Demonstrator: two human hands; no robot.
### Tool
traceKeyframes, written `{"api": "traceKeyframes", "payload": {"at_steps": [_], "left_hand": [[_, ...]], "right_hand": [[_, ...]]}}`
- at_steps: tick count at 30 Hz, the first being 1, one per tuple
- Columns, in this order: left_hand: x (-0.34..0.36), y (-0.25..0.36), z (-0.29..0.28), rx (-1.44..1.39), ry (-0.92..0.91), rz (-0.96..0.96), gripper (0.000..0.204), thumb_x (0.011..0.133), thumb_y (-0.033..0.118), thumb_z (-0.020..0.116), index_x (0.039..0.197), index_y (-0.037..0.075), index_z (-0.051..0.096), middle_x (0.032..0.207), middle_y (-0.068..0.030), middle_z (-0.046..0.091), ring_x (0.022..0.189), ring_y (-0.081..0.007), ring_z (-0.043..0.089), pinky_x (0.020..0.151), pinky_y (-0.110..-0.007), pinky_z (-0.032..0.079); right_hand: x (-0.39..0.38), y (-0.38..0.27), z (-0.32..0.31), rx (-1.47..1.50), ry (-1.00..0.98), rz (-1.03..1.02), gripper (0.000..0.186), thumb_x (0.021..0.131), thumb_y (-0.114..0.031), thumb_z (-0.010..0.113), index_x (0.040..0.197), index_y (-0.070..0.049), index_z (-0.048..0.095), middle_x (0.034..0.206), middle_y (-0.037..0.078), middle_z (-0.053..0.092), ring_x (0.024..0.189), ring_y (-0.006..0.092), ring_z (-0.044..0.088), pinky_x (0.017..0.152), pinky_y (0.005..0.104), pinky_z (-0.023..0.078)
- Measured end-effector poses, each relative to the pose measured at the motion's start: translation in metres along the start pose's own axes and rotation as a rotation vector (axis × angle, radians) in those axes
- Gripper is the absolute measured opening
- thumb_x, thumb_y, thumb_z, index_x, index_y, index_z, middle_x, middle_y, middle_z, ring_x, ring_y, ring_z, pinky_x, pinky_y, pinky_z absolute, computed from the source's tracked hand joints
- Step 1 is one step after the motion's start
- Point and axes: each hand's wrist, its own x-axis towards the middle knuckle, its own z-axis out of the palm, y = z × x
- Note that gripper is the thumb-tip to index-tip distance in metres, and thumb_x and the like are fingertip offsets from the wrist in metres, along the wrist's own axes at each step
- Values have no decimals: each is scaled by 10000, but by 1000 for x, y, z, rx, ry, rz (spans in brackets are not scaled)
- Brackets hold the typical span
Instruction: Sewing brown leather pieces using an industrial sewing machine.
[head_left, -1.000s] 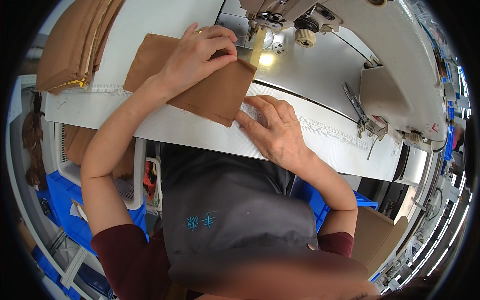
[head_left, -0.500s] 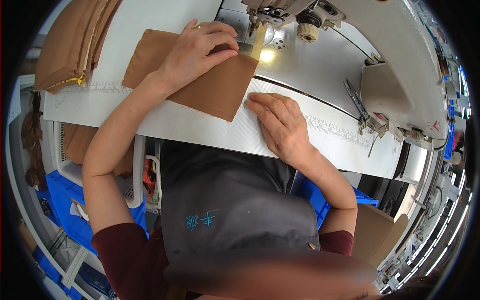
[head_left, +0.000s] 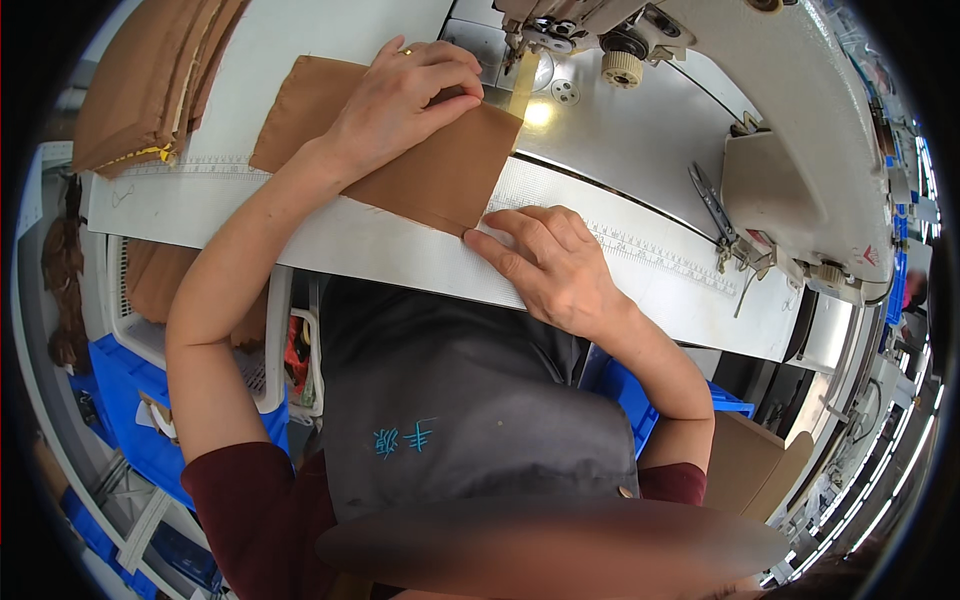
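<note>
A brown fabric piece (head_left: 420, 185) lies on the white sewing table, its right edge close to the sewing machine's needle area (head_left: 522, 60). My left hand (head_left: 405, 105) rests across its upper part, thumb and fingertips pinched together at the top edge. At the lower right corner, my right hand (head_left: 550, 260) has thumb and forefinger closed on the cloth edge; the fingertips partly hide that corner. A yellowish strip (head_left: 521, 88) runs on the metal plate beside the fabric's upper right corner.
A stack of brown fabric pieces (head_left: 145, 90) stands at the far left. Thread snips (head_left: 708, 195) lie on the right by the machine's column (head_left: 770, 185). A printed ruler (head_left: 660, 255) runs along the table. Below left are a white basket (head_left: 270, 385) and a blue bin (head_left: 130, 385).
My right hand has moved left and nearer to me, from beside the fabric onto its lower right corner. My left hand keeps its pinch almost in place.
</note>
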Motion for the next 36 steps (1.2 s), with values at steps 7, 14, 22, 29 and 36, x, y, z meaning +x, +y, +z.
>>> {"api": "traceKeyframes", "payload": {"at_steps": [7, 14, 22, 29, 36], "left_hand": [[-2, 5, -2, 78, -27, 71, 91, 871, 197, 689, 924, 128, 666, 1177, 55, 628, 1044, -179, 610, 1124, -590, 225], [2, 4, 1, 167, -14, 89, 100, 894, 243, 658, 920, 146, 653, 1119, 68, 627, 1050, -163, 613, 1114, -594, 275], [1, 2, 3, 155, -22, 67, 93, 905, 245, 651, 922, 154, 645, 1100, 65, 631, 1044, -147, 617, 1121, -587, 270], [0, 14, -6, 218, 80, 274, 137, 844, 144, 697, 969, 94, 666, 1088, 9, 649, 967, -190, 635, 1015, -475, 407], [-16, 24, 7, 95, 72, 346, 266, 753, 66, 758, 1004, 16, 683, 1053, -60, 669, 937, -230, 650, 769, -286, 562]], "right_hand": [[0, 1, 2, -16, -13, 4, 437, 753, -96, 618, 1186, -47, 655, 1119, 90, 588, 1053, 242, 554, 902, 362, 449], [1, -1, 3, -8, 28, 32, 436, 760, 14, 653, 1175, -113, 687, 1071, 56, 607, 1004, 217, 582, 807, 356, 465], [2, 0, 2, -6, 10, 20, 411, 754, -96, 627, 1160, -40, 664, 1234, 96, 593, 1053, 248, 556, 888, 356, 450], [2, 1, 2, -16, 0, -7, 417, 748, -97, 621, 1159, -41, 667, 1285, 75, 605, 1092, 247, 553, 907, 349, 437], [2, 6, 3, -11, 56, 59, 407, 745, -58, 613, 1147, -21, 664, 1248, 92, 619, 1087, 261, 563, 899, 363, 448]]}}
